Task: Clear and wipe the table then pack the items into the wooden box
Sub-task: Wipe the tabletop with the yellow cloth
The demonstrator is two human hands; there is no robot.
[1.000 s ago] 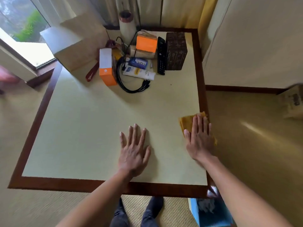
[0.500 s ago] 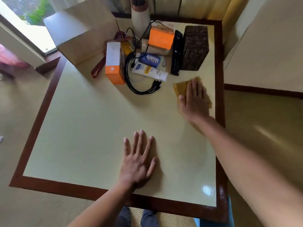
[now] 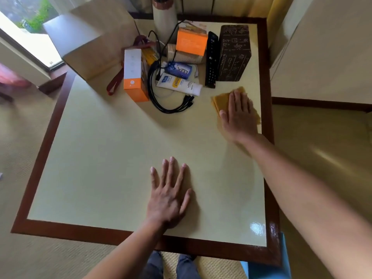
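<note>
Well, right fingers [image 3: 239,100] flat on cloth [image 3: 221,102].

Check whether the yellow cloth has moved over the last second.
Yes. Under the flat right hand, the yellow cloth slid along the right edge of the table, away from the person, ending just short of the dark patterned box.

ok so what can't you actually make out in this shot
All in the head view.
Yellow cloth: mostly under the right hand, whose outline is blurred.
Pale cylinder: top cut off by the upper frame edge.
Dark patterned box: inside hidden by its own walls.
White tube: print too small to read.
Papers behind the rear orange box: mostly hidden by it.
</note>
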